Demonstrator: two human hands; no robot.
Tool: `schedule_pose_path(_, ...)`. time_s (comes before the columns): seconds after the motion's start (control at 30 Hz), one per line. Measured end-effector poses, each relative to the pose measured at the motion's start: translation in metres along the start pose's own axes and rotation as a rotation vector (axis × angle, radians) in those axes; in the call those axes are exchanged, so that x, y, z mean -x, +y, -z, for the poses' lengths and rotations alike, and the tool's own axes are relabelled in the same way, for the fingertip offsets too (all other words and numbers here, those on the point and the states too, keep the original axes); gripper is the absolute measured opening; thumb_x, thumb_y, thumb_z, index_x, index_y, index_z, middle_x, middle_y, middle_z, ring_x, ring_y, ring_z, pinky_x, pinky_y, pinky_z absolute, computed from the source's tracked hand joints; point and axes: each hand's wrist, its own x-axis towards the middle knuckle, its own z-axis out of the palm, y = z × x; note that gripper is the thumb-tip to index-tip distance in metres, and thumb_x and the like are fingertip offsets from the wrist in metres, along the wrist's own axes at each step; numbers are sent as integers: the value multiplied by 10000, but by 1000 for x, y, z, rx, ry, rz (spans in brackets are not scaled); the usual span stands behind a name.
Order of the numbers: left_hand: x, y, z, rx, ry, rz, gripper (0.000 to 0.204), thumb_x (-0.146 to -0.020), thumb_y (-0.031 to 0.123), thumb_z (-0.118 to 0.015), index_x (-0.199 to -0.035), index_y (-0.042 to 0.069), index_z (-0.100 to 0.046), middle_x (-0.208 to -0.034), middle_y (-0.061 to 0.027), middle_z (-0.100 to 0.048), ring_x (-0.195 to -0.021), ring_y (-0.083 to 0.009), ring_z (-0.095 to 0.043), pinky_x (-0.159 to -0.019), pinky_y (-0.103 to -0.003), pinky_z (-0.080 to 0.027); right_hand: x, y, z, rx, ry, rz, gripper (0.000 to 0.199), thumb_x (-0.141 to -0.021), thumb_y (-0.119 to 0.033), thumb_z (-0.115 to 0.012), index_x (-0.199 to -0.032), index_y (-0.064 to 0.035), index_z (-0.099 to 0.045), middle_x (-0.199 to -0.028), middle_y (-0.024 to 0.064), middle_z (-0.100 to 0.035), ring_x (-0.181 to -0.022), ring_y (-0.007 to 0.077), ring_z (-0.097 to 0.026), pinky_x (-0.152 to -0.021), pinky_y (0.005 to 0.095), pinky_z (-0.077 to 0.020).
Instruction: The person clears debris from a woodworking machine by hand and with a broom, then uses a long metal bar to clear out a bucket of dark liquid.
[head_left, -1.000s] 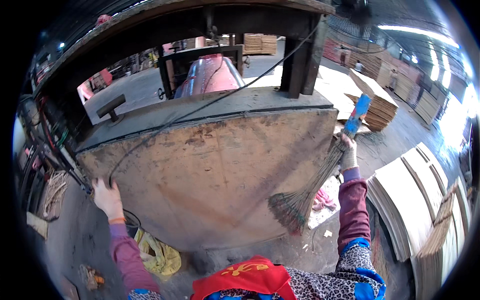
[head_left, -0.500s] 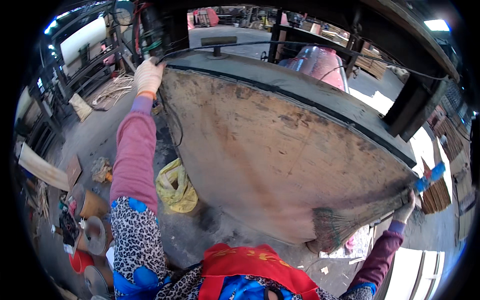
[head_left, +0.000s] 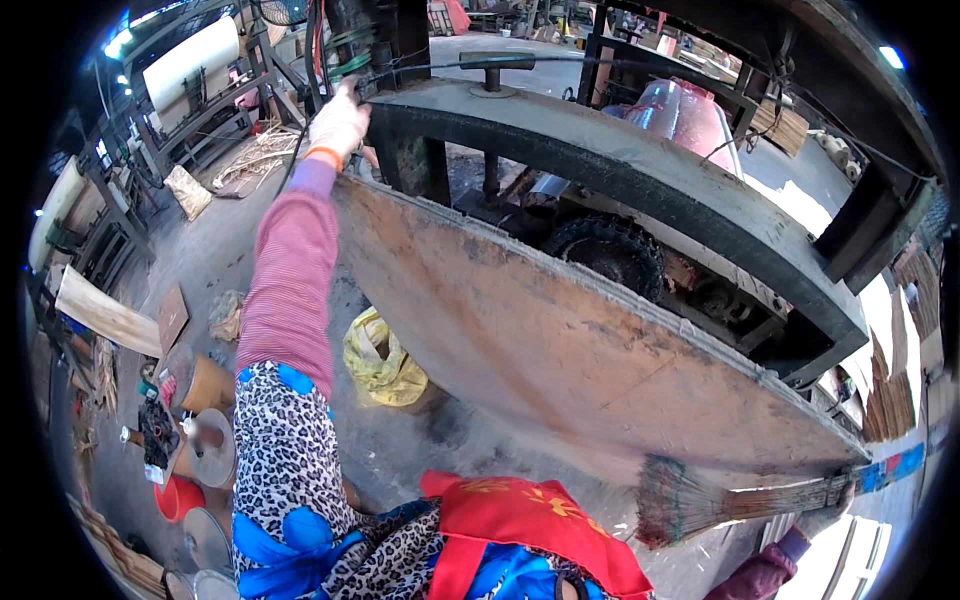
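A large, stained wooden panel (head_left: 560, 360) leans away from the dark metal machine frame (head_left: 640, 170), its top edge running from upper left to lower right. My left hand (head_left: 338, 128), in a pale glove with an orange cuff, reaches to the frame's left corner, above the panel's upper left end. Its fingers look stretched out beside a dark cable, with nothing visible in them. Low on the right, my right hand (head_left: 828, 515) grips a twig broom (head_left: 690, 500) near the blue and red wrapping on its handle. The broom's bristles point left, in front of the panel's lower part.
Inside the frame, a dark tyre-like wheel (head_left: 607, 255) and machine parts show behind the panel. A yellow sack (head_left: 382, 360) lies on the floor left of the panel. Spools and a red bucket (head_left: 178, 498) stand at lower left; stacked sheets (head_left: 890, 390) are at right.
The panel's top edge has come away from the frame toward me, exposing the wheel and machinery. My left hand no longer grips the panel's corner. My right hand and the broom have moved lower.
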Motion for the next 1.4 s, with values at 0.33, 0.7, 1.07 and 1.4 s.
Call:
schedule_pose_path(0.33,17,-31,56,720,-887,17,526,-840,280,-518,-1316,123,-357,-1014,-109,-600,-876,-180,-605,-760,-282,-480,9,-13,36,14,-222,8,530,-859,-364,-446,-1224,20,-440,-1165,138,-524,-1042,219,-498,-929,341,-366)
schedule_pose_path(0.7,14,-94,77,773,-770,-122,792,-762,427,-628,-1366,92,-242,-1120,-186,-549,-1010,-244,-549,-894,-324,-417,-19,-8,52,130,-55,41,580,-868,-388,-417,-1236,60,-407,-1186,169,-500,-1027,251,-504,-906,367,-380)
schedule_pose_path(1.07,52,-158,-7,1421,-174,303,749,-786,597,-495,-1322,97,-340,-1199,-160,-488,-1039,-279,-497,-906,-379,-377,-28,-7,23,136,-46,28,566,-837,-390,-485,-1215,30,-445,-1152,152,-512,-1030,253,-501,-907,368,-380)
schedule_pose_path(1.4,60,-240,-5,882,531,374,413,-877,397,-446,-1088,49,-513,-876,-38,-512,-712,-148,-452,-645,-290,-403,24,-23,48,60,-414,13,590,-831,-378,-444,-1220,63,-396,-1169,187,-489,-1071,283,-475,-941,395,-359)
